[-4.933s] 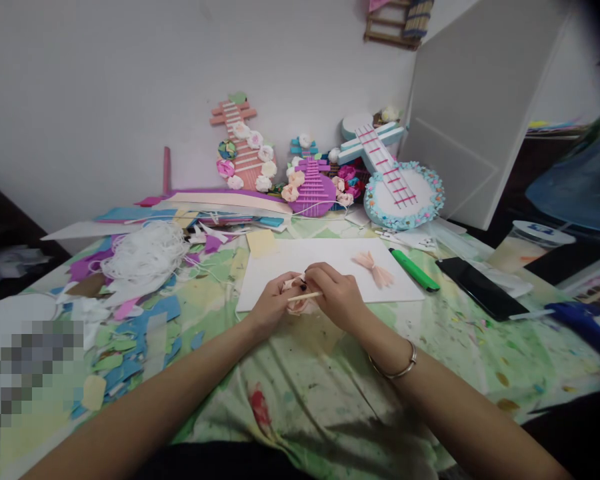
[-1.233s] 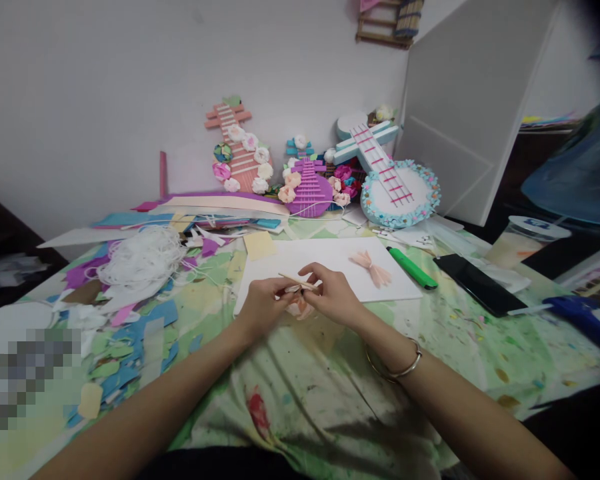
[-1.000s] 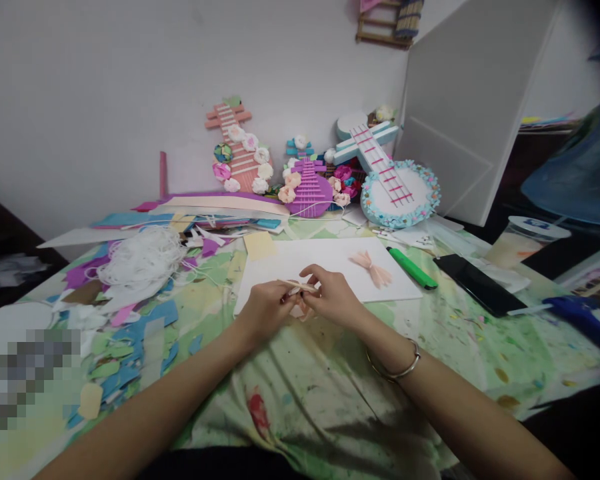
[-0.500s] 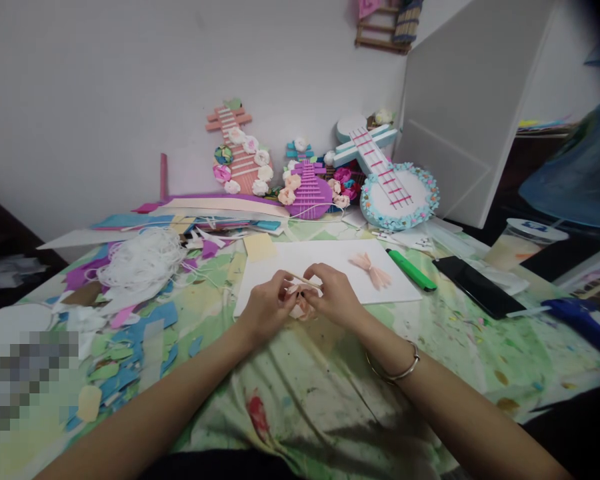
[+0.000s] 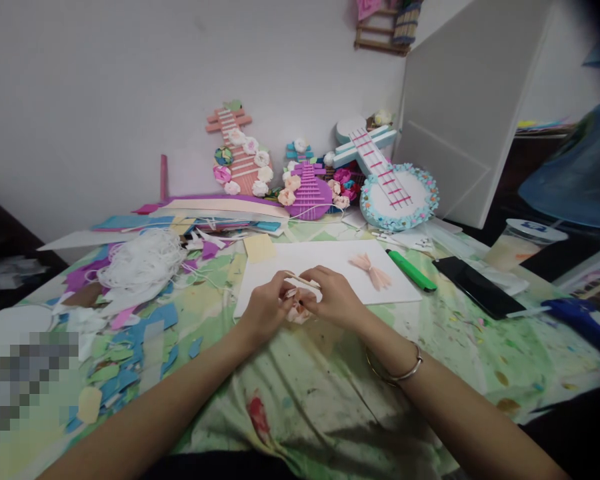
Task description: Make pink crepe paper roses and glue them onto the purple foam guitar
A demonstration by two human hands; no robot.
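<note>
Both hands meet at the front edge of a white board (image 5: 305, 252). Between them is a small pale pink crumpled paper flower (image 5: 299, 315). My left hand (image 5: 265, 307) pinches its left side, the fingers closed. My right hand (image 5: 336, 300), with a bangle on that wrist, grips the flower's right side. A thin pale stick (image 5: 303, 279) spans the fingertips of both hands above it. Fingers hide parts of the flower and the stick ends. On the board, right of my hands, lies a peach paper bundle (image 5: 371, 270) pinched at its middle.
A green marker (image 5: 411, 270), a black phone (image 5: 475, 287) and a blue glue gun (image 5: 583, 323) lie to the right. White string (image 5: 140, 263) and paper scraps (image 5: 120, 380) cover the left. Decorated model instruments (image 5: 400, 193) lean on the back wall. A lidded tub (image 5: 523, 243) stands at right.
My fingers have shifted slightly around the paper flower, and its petals have turned a little. The stick tilts a bit more down to the right. The rest looks the same.
</note>
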